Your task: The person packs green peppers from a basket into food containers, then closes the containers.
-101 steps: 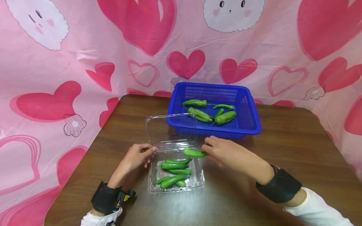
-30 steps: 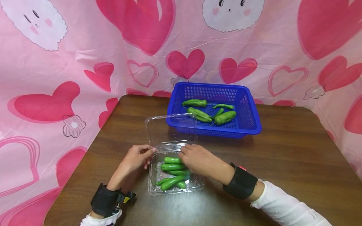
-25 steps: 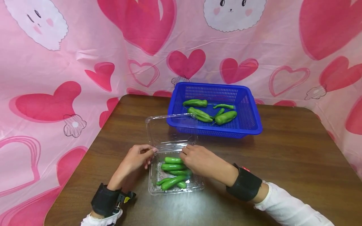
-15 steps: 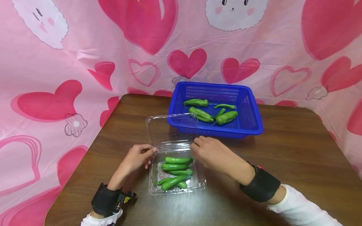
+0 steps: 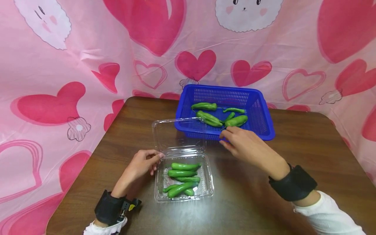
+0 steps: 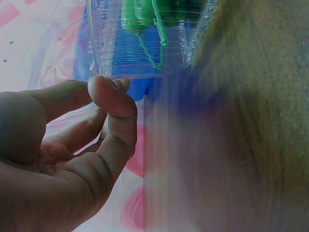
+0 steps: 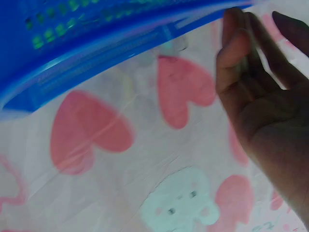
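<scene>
A clear plastic clamshell box (image 5: 208, 192) lies on the table with its lid (image 5: 179, 135) raised. Several green peppers (image 5: 182, 173) rest side by side in its base. My left hand (image 5: 144, 163) pinches the box's left edge near the hinge; the left wrist view has thumb and fingertips at the plastic rim. Over the near rim of a blue basket (image 5: 258, 112) hovers my right hand (image 5: 246, 147), with fingers loosely bent and nothing between them. Inside that basket lie more green peppers (image 5: 208, 118), the closest pepper (image 5: 236, 120) just beyond my right fingertips.
The raised lid leans back and overlaps the basket's left front corner in the head view. Brown wooden table (image 5: 308, 147) extends on both sides. A pink curtain (image 5: 147, 32) with hearts hangs behind and around the table.
My right hand laid a green pepper in the box, let go, then moved back and right to the basket's near rim. My left hand has stayed at the box edge.
</scene>
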The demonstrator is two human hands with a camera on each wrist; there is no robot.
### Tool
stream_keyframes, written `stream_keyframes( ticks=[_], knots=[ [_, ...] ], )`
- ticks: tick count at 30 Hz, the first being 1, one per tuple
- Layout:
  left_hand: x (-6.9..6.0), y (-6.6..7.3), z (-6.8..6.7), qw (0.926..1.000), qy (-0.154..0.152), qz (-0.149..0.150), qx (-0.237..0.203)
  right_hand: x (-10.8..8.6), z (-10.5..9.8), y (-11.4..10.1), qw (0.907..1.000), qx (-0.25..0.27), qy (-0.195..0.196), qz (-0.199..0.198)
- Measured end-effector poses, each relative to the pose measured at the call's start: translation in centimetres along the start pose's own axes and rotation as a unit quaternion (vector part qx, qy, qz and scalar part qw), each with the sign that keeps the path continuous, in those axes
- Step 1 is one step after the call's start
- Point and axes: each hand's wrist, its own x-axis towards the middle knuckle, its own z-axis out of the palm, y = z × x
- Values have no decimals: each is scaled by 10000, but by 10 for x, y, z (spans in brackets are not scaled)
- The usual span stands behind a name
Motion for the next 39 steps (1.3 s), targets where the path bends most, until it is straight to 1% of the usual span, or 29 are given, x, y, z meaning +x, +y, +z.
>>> stream_keyframes(
  ticks=[4, 6, 10, 13, 17, 23, 27, 30, 32, 35, 39],
  knots=[
    [1, 0, -1, 10000, 9, -39, 15, 8, -12, 27, 9977, 156, -161, 643],
    [1, -1, -1, 10000, -17, -36, 20, 13, -17, 40, 9951, 256, -322, 904],
    [1, -2, 0, 10000, -45, 41, 10, 18, -23, 65, 9883, 445, -716, 1272],
    [1, -2, 1, 10000, -39, 82, -21, 24, -24, 79, 9835, 480, -943, 1464],
    [2, -1, 1, 10000, -29, 33, -60, 37, -22, 94, 9778, 497, -1214, 1635],
    [2, -3, 0, 10000, -36, 0, -35, 63, -16, 111, 9708, 485, -1691, 1632],
    [2, -3, 2, 10000, -40, -51, -35, 79, -10, 124, 9592, 429, -2171, 1757],
    [2, -2, 3, 10000, -64, -20, -69, 87, -5, 134, 9492, 446, -2453, 1922],
    [2, -1, 3, 9999, -55, 8, -97, 90, -1, 141, 9435, 478, -2565, 2043],
    [2, 0, 2, 10000, -12, 34, -70, 95, 6, 148, 9382, 534, -2635, 2181],
    [2, -1, 1, 10000, 28, -14, 12, 98, 17, 154, 9344, 578, -2699, 2253]
  ],
)
